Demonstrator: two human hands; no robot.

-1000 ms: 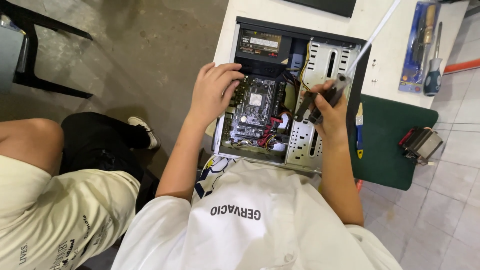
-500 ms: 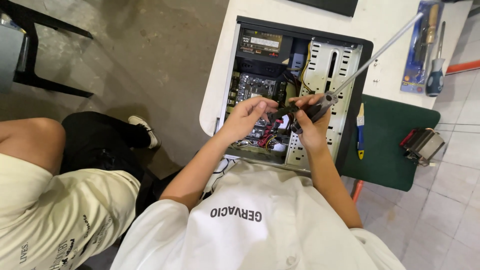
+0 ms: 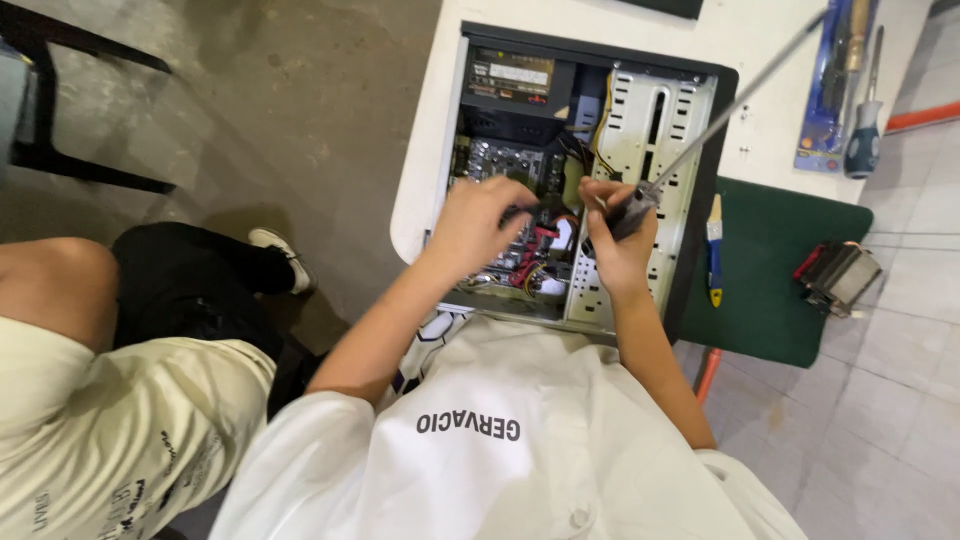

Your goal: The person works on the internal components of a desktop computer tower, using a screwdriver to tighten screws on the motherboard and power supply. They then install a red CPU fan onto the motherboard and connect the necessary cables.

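Inside the open case: we work at the board.
Left hand: curled, fingertips pinching something small; what, we cannot tell.
Right hand: fist around the screwdriver, shaft slanting up-right, away from us.

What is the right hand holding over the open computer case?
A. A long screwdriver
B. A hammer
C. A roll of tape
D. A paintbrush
A. The right hand grips the dark handle of a long screwdriver, whose thin metal shaft slants up and away over the open computer case on the white table.
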